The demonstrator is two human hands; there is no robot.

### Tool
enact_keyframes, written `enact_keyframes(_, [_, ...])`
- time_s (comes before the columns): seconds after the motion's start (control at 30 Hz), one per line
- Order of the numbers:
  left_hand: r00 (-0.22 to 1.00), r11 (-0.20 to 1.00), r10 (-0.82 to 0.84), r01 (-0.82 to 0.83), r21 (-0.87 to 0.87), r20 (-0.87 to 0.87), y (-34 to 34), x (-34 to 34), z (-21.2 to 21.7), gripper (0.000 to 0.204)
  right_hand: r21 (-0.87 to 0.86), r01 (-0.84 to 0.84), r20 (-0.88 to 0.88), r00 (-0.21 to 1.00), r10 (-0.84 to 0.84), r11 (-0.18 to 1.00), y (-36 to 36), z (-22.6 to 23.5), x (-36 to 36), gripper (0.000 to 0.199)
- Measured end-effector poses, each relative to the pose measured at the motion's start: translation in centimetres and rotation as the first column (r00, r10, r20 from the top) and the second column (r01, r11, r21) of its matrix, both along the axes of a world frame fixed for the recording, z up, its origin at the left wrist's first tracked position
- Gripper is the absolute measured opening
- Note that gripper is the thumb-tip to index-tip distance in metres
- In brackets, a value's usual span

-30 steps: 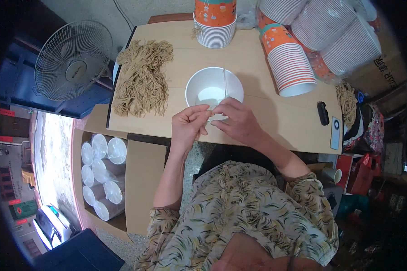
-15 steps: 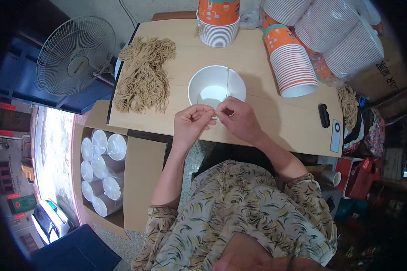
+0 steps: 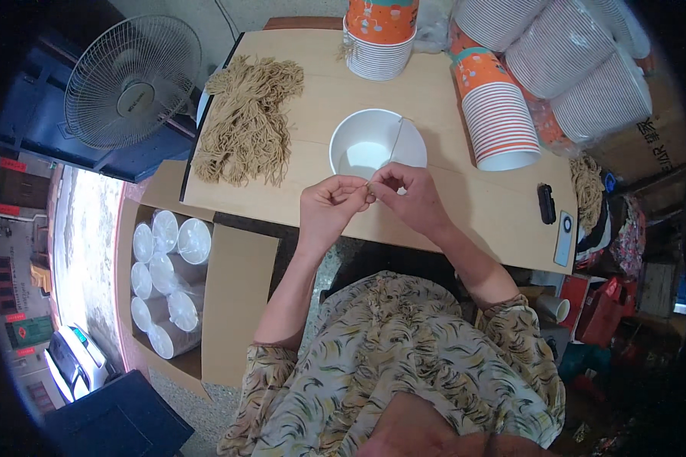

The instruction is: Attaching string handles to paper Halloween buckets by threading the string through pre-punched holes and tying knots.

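Note:
A white paper bucket (image 3: 345, 143) stands on the table, its open mouth facing up. A thin cord (image 3: 398, 137) runs across its opening from the far rim toward my fingers. Just in front of the near rim, my left hand (image 3: 331, 207) pinches the cord's end between thumb and fingers. Fingertip to fingertip with it, my right hand (image 3: 413, 199) is also closed in a pinch on the cord, hiding part of the near rim. What my fingertips cover is too small to make out. To the left lies a loose heap of tan cords (image 3: 248, 122).
Stacked orange-and-white paper buckets (image 3: 379, 57) stand at the table's back, with another stack (image 3: 501, 114) lying at the right. Bagged buckets (image 3: 560, 46) pile up behind. A black object (image 3: 546, 204) lies near the right edge. An open carton (image 3: 240, 297) of wrapped buckets and a fan (image 3: 133, 84) are at the left.
The whole view has shifted slightly, so the table and bucket sit a little farther right. My hands stay pinched together at the cord, with only a small movement of the fingers.

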State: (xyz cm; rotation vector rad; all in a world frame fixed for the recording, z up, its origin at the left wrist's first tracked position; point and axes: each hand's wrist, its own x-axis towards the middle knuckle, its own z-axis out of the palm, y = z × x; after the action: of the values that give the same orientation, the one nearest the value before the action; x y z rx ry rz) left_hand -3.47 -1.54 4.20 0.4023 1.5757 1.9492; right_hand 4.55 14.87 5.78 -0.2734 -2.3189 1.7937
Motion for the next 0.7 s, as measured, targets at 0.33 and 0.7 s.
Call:
enact_keyframes(0.33, [0.999,1.000,0.000,0.001,0.023,-0.037,0.0,0.3,0.0,0.012,-0.114,0.022,0.039,0.999,-0.017,0.993,-0.1,0.7,0.0,0.016])
enact_keyframes(0.7, [0.995,0.996,-0.087,0.087,-0.021,-0.046,-0.5,0.2,-0.2,0.012,-0.085,-0.018,-0.020,1.000,0.017,0.996,1.5,0.2,-1.5,0.018])
